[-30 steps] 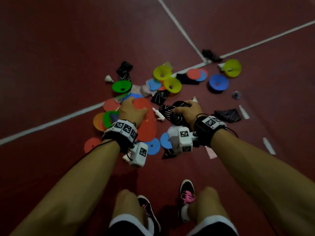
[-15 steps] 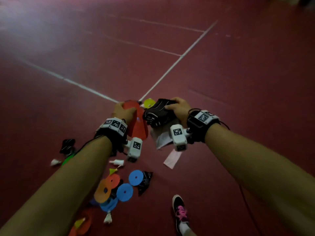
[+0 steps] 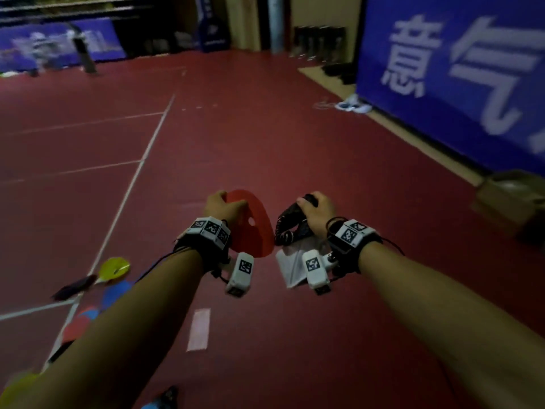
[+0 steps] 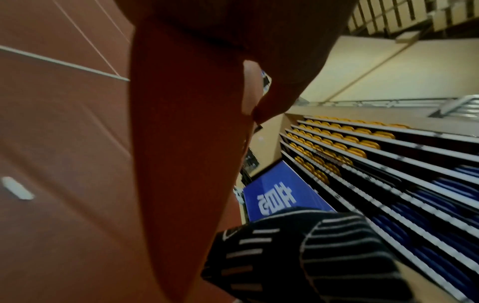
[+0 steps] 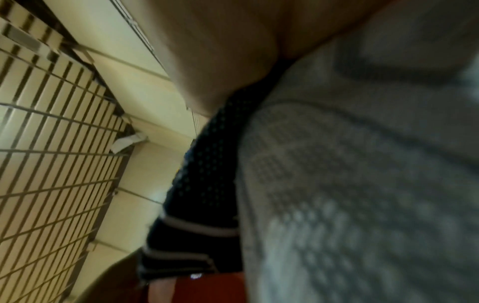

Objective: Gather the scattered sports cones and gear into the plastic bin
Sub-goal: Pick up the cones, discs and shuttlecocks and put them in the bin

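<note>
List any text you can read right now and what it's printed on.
"意气": large white characters on the blue banner at right; a third character is cut off by the frame edge.
White characters on the same banner in the left wrist view: sideways, too blurred to read.
Far blue banner at back left: print too blurred.
Wrist-camera markers: coded patterns, no words.

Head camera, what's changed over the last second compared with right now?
Both hands lifted their loads off the floor pile and carried them up and away from it. The view swung up from the pile to the hall. The left hand still grips the red disc cone; the right hand still holds the black striped fabric and white cloth.
</note>
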A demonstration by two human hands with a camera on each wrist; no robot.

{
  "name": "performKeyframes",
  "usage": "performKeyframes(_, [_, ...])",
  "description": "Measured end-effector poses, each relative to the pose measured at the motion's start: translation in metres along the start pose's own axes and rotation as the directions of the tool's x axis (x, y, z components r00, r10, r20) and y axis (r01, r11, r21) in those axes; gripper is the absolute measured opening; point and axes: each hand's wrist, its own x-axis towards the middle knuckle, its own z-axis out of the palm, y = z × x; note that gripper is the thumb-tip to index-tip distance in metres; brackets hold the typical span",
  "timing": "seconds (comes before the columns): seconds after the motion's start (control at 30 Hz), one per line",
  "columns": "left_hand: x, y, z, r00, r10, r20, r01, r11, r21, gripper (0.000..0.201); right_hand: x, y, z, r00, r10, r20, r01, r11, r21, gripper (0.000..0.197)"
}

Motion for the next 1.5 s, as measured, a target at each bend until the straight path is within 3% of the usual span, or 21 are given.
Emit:
performKeyframes(0.13, [-0.017, 0.088, 0.143, 0.984, 0.147, 0.103, -0.149, 0.989, 0.013, 0.031, 0.033, 0.067, -0.149, 0.987, 0.076, -0.144, -0.068, 0.996, 0.057, 0.024])
performKeyframes(0.23, [-0.036, 0.153, 0.253, 0.952, 0.251, 0.176, -0.249, 0.968, -0.035, 0.020, 0.053, 0.125, -0.268, 0.954, 0.169, -0.247, -0.142, 0.982, 0.123, 0.033])
performKeyframes(0.37, [-0.057, 0.219, 0.359, 0.909, 0.309, 0.280, -0.291, 0.951, -0.104, 0.031, 0.064, 0.177, -0.377, 0.914, 0.222, -0.339, -0.184, 0.973, 0.140, 0.029])
performKeyframes(0.67, [-0.075, 0.305, 0.571, 0.774, 0.372, 0.513, -0.398, 0.915, -0.063, 0.040, 0.095, 0.283, -0.525, 0.796, 0.372, -0.476, -0.273, 0.924, 0.266, 0.036])
performKeyframes(0.9, [-0.039, 0.387, 0.750, 0.641, 0.397, 0.656, -0.437, 0.892, -0.113, 0.040, 0.181, 0.358, -0.642, 0.701, 0.418, -0.578, -0.349, 0.908, 0.233, 0.032])
performKeyframes(1.0, [-0.021, 0.441, 0.822, 0.564, 0.384, 0.731, -0.435, 0.891, -0.133, 0.026, 0.223, 0.384, -0.703, 0.618, 0.484, -0.619, -0.428, 0.868, 0.251, 0.043])
performKeyframes(1.1, [-0.011, 0.487, 0.883, 0.506, 0.394, 0.767, -0.423, 0.889, -0.178, 0.013, 0.247, 0.398, -0.757, 0.574, 0.520, -0.632, -0.451, 0.845, 0.286, 0.034])
performKeyframes(1.17, [-0.011, 0.510, 0.925, 0.490, 0.384, 0.783, -0.400, 0.897, -0.190, 0.014, 0.258, 0.413, -0.790, 0.554, 0.543, -0.631, -0.479, 0.828, 0.292, 0.021])
performKeyframes(1.27, [-0.019, 0.542, 0.990, 0.410, 0.384, 0.827, -0.385, 0.895, -0.225, 0.003, 0.275, 0.447, -0.841, 0.526, 0.566, -0.634, -0.511, 0.807, 0.297, 0.008])
performKeyframes(1.37, [-0.027, 0.566, 1.061, 0.349, 0.366, 0.863, -0.408, 0.888, -0.211, 0.010, 0.290, 0.496, -0.889, 0.501, 0.588, -0.635, -0.543, 0.785, 0.298, 0.007])
performKeyframes(1.5, [-0.036, 0.603, 1.163, 0.334, 0.308, 0.891, -0.404, 0.901, -0.160, 0.019, 0.320, 0.559, -0.962, 0.510, 0.640, -0.574, -0.607, 0.741, 0.286, 0.011])
